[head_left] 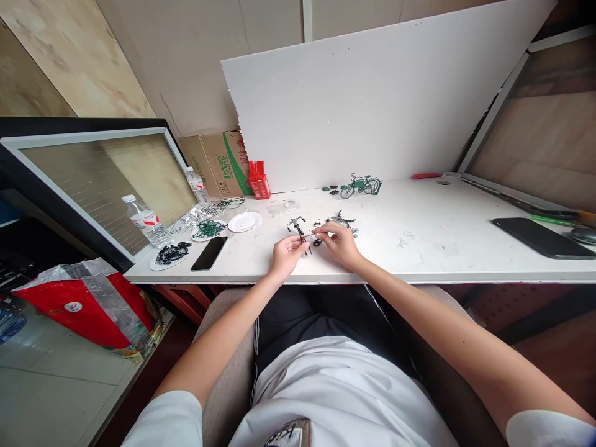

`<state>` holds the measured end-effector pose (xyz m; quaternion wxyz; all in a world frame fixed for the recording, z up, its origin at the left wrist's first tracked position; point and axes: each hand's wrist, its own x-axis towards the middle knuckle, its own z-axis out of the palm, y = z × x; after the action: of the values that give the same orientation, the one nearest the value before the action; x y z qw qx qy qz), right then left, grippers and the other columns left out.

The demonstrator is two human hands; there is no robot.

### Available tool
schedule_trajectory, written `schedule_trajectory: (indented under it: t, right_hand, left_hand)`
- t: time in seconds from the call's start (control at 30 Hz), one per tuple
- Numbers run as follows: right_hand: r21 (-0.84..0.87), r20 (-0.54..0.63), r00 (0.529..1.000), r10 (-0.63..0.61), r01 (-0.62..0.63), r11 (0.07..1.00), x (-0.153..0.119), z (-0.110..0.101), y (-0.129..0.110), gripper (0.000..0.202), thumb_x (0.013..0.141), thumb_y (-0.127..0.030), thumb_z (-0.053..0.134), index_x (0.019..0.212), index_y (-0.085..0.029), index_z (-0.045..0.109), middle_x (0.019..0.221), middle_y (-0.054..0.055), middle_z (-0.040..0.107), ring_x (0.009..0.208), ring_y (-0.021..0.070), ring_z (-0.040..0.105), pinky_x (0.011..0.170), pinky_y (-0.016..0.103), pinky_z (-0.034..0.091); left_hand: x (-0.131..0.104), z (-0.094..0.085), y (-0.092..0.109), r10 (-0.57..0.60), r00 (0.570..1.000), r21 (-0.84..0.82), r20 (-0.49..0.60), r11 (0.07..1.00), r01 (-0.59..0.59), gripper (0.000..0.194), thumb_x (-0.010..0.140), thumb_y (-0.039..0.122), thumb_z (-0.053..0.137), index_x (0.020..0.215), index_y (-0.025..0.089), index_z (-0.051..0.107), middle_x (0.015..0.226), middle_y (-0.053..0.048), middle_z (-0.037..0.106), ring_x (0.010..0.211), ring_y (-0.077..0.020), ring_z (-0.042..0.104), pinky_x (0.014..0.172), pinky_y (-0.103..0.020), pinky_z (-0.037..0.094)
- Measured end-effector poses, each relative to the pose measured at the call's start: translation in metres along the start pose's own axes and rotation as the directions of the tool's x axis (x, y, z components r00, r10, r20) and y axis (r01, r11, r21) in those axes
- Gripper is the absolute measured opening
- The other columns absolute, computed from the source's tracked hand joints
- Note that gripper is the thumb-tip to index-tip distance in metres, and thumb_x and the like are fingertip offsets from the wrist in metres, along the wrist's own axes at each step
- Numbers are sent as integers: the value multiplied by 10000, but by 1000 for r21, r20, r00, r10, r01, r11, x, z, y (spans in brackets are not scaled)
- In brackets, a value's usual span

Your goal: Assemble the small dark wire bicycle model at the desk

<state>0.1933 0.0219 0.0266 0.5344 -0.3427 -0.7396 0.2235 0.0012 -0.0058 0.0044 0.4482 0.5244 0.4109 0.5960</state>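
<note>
Close to the table's front edge, my left hand [287,254] pinches a small dark model bicycle front fork with handlebars [295,223], which stick up beyond the fingers. My right hand [341,244], just beside it, is closed with thumb and fingertips on a thin dark part that reaches toward the left hand; its exact kind is too small to make out. A small black round piece [317,243] lies between the hands. Behind my right hand are loose dark model parts [343,218], partly hidden by it. Farther back stands a green model bicycle [361,185].
On the left are plates with black parts [173,253] and green parts [209,229], a white plate [245,221], a phone [209,253] and water bottles [148,221]. A red box [259,180] stands behind. To the right lies a black tablet-like device [542,238].
</note>
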Motion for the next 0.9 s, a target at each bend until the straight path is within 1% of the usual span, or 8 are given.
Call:
schedule_trajectory:
  t: [0.1,0.23,0.4,0.53,0.7,0.9]
  right_hand:
    - [-11,19,999,-33,33,999,-1,0,-1,287,997,-456,620,1015,-235,802,1010,113,743,914,261,668,673,364,482]
    - [-40,68,994,-90,93,995,-1,1,-3,287,1024,-421,572,1026,-232,787,1020,121,717,937,266,655,726,386,498]
    - [-63,113,988,-103,111,992,-2,2,-3,303,1030,-432,556,1037,-222,774,992,114,669,891,247,622,729,376,496]
    - [-140,154,981,-117,139,980,-4,3,-4,293,1029,-410,553,1084,-217,766,975,97,629,891,232,598,791,369,491]
    - [-162,168,974,-150,177,971,-6,3,-5,234,994,-369,607,1103,-221,751,984,83,617,911,230,606,808,362,486]
    - [-163,189,973,-133,165,973,-5,3,-4,228,968,-388,659,1074,-222,773,973,83,621,887,226,598,778,352,475]
  left_hand:
    - [0,0,0,8,1000,16,8,1000,-8,476,701,376,925,1057,116,747,960,-124,784,865,-207,740,867,-363,583]
    - [-1,0,2,15,1000,21,25,1000,-16,457,698,379,925,1034,121,756,974,-128,788,872,-211,741,866,-367,584]
    - [-1,0,1,10,998,24,56,1000,-11,456,695,363,928,1041,114,767,961,-130,793,861,-216,746,869,-377,590]
    - [-1,-1,0,19,997,28,69,999,-21,481,712,373,917,1079,108,752,931,-122,788,850,-214,746,844,-367,594]
    - [-5,2,3,48,997,82,56,995,-52,479,737,395,900,1086,119,722,821,-84,769,802,-205,745,801,-340,591]
    - [-9,3,4,65,996,126,58,989,-72,435,782,380,864,1104,127,719,835,-95,778,797,-204,752,799,-335,594]
